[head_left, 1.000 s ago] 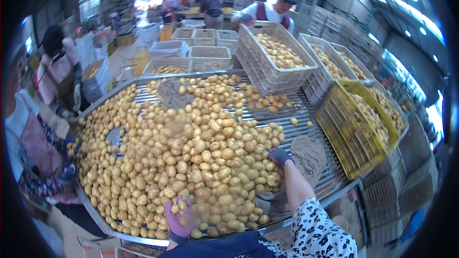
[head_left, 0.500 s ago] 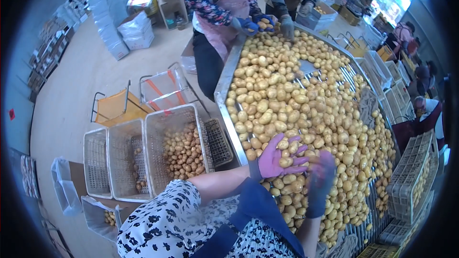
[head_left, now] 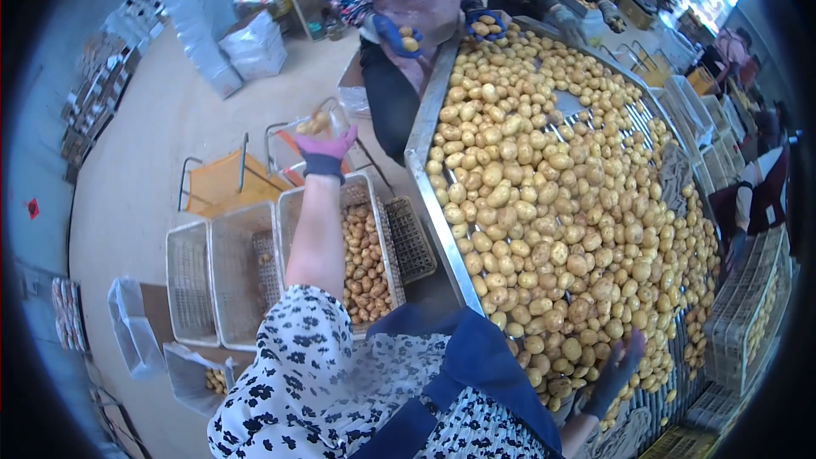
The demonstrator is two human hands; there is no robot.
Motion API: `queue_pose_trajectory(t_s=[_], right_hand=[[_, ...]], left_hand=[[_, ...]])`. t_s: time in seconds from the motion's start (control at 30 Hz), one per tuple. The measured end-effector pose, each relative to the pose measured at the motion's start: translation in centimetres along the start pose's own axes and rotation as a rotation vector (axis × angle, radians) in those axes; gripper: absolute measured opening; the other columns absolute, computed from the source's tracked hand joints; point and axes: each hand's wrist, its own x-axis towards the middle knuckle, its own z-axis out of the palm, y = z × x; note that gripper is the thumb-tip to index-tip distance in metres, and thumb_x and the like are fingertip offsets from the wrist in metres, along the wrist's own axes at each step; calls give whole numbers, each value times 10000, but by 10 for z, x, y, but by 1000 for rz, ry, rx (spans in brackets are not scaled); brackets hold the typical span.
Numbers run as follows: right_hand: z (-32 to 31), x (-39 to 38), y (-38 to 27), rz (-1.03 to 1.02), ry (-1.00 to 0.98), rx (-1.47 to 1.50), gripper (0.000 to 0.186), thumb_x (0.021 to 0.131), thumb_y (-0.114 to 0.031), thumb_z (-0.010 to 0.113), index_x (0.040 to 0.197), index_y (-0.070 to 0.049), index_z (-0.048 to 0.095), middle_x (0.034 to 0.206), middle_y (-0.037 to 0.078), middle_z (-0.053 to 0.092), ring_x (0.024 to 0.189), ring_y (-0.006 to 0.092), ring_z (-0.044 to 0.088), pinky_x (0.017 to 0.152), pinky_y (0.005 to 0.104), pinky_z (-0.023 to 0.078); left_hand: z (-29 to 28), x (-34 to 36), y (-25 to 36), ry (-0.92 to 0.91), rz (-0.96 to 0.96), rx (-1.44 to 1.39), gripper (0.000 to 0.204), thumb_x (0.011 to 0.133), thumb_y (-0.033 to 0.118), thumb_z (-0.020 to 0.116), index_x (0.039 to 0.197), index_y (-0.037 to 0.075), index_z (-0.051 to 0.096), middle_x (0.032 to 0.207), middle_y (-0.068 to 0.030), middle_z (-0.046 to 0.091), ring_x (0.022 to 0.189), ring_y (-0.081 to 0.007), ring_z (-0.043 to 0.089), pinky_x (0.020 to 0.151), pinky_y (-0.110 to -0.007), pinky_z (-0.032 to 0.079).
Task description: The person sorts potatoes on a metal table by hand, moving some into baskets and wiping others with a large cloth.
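Potatoes: heaped pile (head_left: 552,204), centre to right of frame, on a slatted metal table.
Left hand: pink glove (head_left: 327,153), upper centre-left, thumb apart; blurred potatoes (head_left: 314,124) at the finger ends, gripped or loose cannot be told.
Right hand: dark glove (head_left: 616,374), lower right, fingers apart, by the pile's near edge.
White crates: three in a row, lower left; the rightmost crate (head_left: 388,246), part filled with potatoes, lies beneath the left forearm.
Dark crate: small, openwork (head_left: 410,238), between that crate and the table.
Cart: yellow sheet on metal frame (head_left: 225,187), left of the pink glove.
Co-workers: blue-gloved hand (head_left: 397,36) and grey-gloved hand (head_left: 568,25), top of frame, at the table's far end.
Cloth: grey, crumpled (head_left: 675,178), right side of the pile.
Stacked crates: pale (head_left: 746,306), bounding the right side.
Table edge: raised metal rim (head_left: 444,234), slanting down centre frame.
Floor: pale strip (head_left: 127,170), between left wall and cart.
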Motion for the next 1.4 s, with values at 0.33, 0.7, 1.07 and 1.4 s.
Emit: queue_pose_trajectory(t_s=[0.33,0.7,1.07,1.4], right_hand=[[-51,-195,155,938,252,-393,381,884,-364,510,1057,-39,605,989,205,636,939,372,592,794,434,458],[-52,-142,89,914,383,-579,383,822,-265,550,1139,-53,593,1055,209,612,1005,373,569,877,449,427],[-48,-170,63,590,441,-508,176,845,-171,503,950,-38,550,880,128,583,840,306,551,775,423,434],[-80,64,-161,16,302,676,388,914,-38,425,1301,-26,405,1238,130,479,1158,233,459,995,373,379]], left_hand=[[-91,-126,-222,-815,841,2319,551,850,389,587,1270,52,469,1293,-164,435,1243,-309,380,1072,-513,232],[-61,-152,-228,-1099,764,2254,555,805,283,617,1292,72,453,1283,-172,442,1234,-379,339,1047,-511,214],[-41,-186,-253,-1163,62,1388,355,868,157,586,1180,3,517,1251,-145,446,1167,-303,464,1012,-411,356],[72,-289,-288,-1684,-554,1189,925,773,103,714,1459,66,95,1515,-104,117,1357,-197,255,1053,-361,337]])
